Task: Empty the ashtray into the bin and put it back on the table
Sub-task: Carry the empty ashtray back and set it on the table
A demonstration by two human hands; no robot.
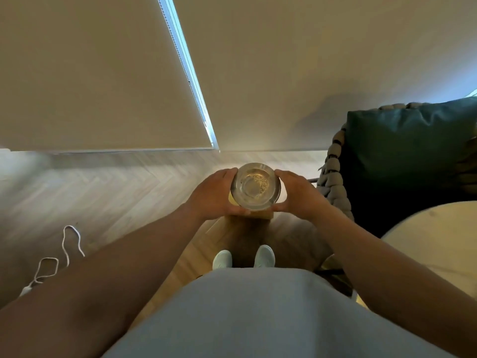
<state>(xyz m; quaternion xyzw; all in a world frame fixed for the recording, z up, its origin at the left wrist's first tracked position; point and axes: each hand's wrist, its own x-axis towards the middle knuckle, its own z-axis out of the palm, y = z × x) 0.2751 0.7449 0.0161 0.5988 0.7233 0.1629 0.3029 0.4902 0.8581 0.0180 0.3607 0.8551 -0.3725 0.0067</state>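
Observation:
A round clear glass ashtray (pixel 255 186) with a patch of ash and crumbs in its bowl is held level in front of me, above the floor. My left hand (pixel 215 195) grips its left rim and my right hand (pixel 299 193) grips its right rim. Directly below the ashtray stands a wooden box-shaped bin (pixel 254 219), mostly hidden by the ashtray and my hands. The round pale table (pixel 436 236) sits at the right, beside my right forearm.
A woven chair (pixel 333 174) with a dark green cushion (pixel 410 151) stands right of the ashtray, behind the table. A white cord (pixel 65 249) lies looped on the wooden floor at the left. My white shoes (pixel 244 257) are just short of the bin. A wall and roller blind lie ahead.

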